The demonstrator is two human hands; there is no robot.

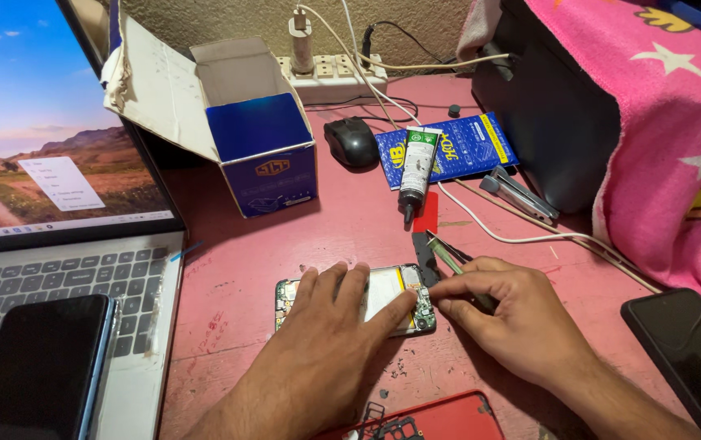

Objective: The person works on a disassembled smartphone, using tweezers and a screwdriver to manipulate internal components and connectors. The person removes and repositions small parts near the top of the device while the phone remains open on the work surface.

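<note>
Opened phone (354, 297) lies flat on the pink desk (244, 269), pinned by the left hand (326, 326) spread across it, while the right hand (505, 314) pinches tweezers (448, 257) at its circuit-board end, so component work appears underway, calling next for steady, precise tip placement.

Two bare forearms; left hand (318, 342) and right hand (513, 318) unsleeved, ringless.

On the pink worktop (302, 244), the left hand (326, 326) lies flat on an opened phone (383, 297), pinning it. The right hand (513, 318) pinches tweezers (448, 257) at its circuit board. A glue tube (416, 171) lies beyond, beside a computer mouse (352, 141).
</note>
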